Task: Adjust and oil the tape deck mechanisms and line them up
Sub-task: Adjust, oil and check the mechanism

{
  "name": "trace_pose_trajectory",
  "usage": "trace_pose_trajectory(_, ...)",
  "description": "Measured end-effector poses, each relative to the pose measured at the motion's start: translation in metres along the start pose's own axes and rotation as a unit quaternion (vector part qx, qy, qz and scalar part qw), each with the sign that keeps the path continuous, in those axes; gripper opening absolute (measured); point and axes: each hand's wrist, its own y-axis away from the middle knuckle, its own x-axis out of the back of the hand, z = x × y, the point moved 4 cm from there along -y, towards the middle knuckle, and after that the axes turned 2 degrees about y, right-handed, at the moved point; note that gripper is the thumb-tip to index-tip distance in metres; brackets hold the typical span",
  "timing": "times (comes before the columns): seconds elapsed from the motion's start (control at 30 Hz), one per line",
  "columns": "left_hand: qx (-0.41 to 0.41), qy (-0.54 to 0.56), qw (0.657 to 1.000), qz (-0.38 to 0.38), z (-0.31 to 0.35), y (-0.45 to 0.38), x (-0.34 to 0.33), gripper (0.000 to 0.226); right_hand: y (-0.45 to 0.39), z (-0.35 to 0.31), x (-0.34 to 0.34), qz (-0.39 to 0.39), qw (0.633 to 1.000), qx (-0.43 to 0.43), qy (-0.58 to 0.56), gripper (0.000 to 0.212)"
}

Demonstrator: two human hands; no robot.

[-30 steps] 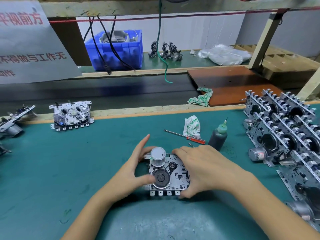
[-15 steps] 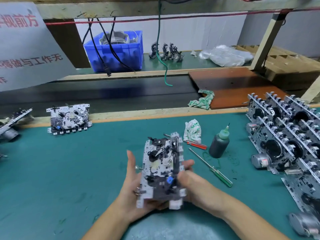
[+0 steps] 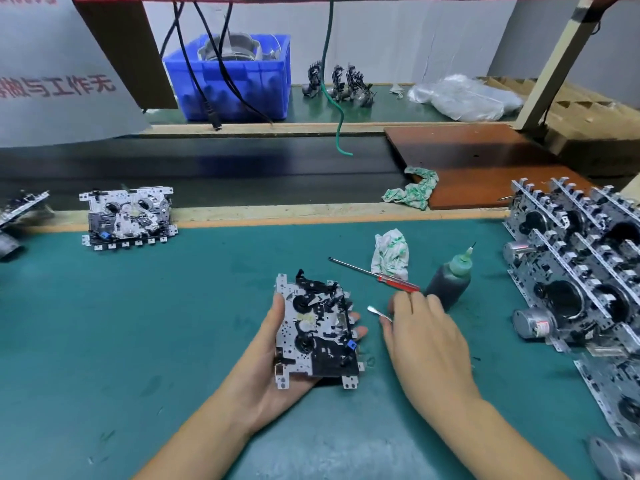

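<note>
My left hand point(image 3: 266, 386) holds a tape deck mechanism point(image 3: 317, 332) from below, gear side up, just above the green mat. Thumb and fingertips curl round its edges. My right hand point(image 3: 424, 344) lies palm down to the right of it, over a thin screwdriver whose metal tip point(image 3: 374, 310) sticks out at the hand's left edge. The palm hides whether the fingers grip it. A dark oil bottle point(image 3: 450, 285) with a green nozzle stands just beyond my right fingertips. A red-handled screwdriver point(image 3: 398, 282) lies next to it.
Several mechanisms stand in rows point(image 3: 575, 271) at the right. One mechanism point(image 3: 128, 216) lies at the far left edge of the mat. A crumpled rag point(image 3: 389, 252) sits behind the screwdrivers, another rag point(image 3: 414, 190) by the brown board. A blue bin point(image 3: 242, 81) sits on the shelf.
The mechanism was lifted off the mat and turned over to its gear side. My right hand let go of it and moved right onto the screwdriver; my left hand now holds it alone.
</note>
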Motion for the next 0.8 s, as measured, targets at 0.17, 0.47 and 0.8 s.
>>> trace_pose_trajectory(0.17,0.017,0.004,1.0,0.008,0.004,0.002,0.001,0.099,-0.001,0.009,-0.006,-0.118,0.973,-0.025,-0.196,0.015)
trace_pose_trajectory(0.47,0.099,-0.003,0.994,0.052,0.002,0.0,0.016,0.086,0.009,-0.003,-0.001,-0.4,0.697,-0.06,-0.592,0.041)
trace_pose_trajectory(0.8,0.104,0.003,0.994,0.041,-0.002,-0.003,0.016,0.075,0.013,-0.011,0.001,-0.438,0.709,-0.019,-0.552,0.04)
